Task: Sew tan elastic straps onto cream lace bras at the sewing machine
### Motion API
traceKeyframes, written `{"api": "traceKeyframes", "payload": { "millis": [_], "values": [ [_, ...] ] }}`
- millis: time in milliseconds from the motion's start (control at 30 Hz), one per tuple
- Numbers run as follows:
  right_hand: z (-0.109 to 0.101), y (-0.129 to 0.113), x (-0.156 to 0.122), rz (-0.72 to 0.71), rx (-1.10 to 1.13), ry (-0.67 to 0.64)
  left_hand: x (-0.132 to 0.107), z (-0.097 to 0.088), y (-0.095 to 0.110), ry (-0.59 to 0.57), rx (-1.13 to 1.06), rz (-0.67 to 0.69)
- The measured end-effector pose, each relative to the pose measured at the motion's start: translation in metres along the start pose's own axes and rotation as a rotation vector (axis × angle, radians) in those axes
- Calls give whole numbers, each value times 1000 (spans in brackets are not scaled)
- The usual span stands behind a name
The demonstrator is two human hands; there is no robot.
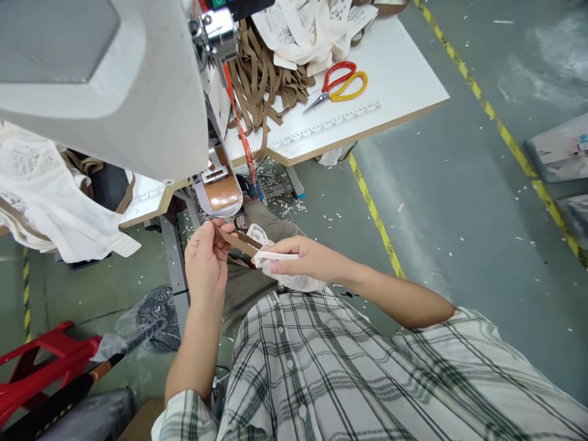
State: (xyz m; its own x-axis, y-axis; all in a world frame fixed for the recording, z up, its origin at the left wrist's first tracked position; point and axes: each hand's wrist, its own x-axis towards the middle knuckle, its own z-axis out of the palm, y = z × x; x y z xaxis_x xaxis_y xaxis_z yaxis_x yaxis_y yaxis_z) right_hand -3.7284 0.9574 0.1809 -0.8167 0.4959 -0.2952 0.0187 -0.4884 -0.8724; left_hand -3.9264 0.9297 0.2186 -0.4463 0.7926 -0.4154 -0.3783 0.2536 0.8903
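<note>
My left hand point(206, 254) pinches one end of a brown fabric strip point(239, 242), just below the sewing machine's point(165, 92) rounded arm end point(223, 193). The strip runs across to my right hand point(298, 257), whose fingers are closed on a white lace garment piece point(301, 282) with a white band point(278, 256) along it. Some of the lace hangs under my right palm, in front of the plaid shirt. Where strip and white piece meet, the right fingers partly cover them.
On the white table point(408, 67) lie red-and-yellow scissors point(340, 86), a heap of brown strips point(261, 73) and white garments point(312, 30). More white garments point(59, 190) drape at the left. A red stool point(50, 355) stands low left. Scraps litter the floor.
</note>
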Motion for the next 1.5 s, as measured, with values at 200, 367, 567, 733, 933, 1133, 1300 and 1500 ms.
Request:
{"api": "traceKeyframes", "payload": {
  "millis": [200,367,567,733,933,1133,1300,1500],
  "values": [
    [7,5,2,44,147,21,6,-2,-9,8,24,-23],
    [8,1,3,44,149,25,9,-3,-13,13,15,-30],
    [8,6,6,-17,-68,96,11,0,-1,-14,-131,-106],
    [-1,24,14,-552,-822,583,-20,-7,11,-217,-235,-161],
    [-4,30,16,-933,-1106,716,-48,-20,-9,-441,-143,228],
    [-1,32,16,-871,-1138,679,-49,-25,-15,-457,-107,338],
    [0,31,15,-817,-1094,651,-49,-24,-13,-477,-95,365],
    [0,30,12,-490,-1044,499,-51,-21,-9,-364,-50,303]
  ]
}}
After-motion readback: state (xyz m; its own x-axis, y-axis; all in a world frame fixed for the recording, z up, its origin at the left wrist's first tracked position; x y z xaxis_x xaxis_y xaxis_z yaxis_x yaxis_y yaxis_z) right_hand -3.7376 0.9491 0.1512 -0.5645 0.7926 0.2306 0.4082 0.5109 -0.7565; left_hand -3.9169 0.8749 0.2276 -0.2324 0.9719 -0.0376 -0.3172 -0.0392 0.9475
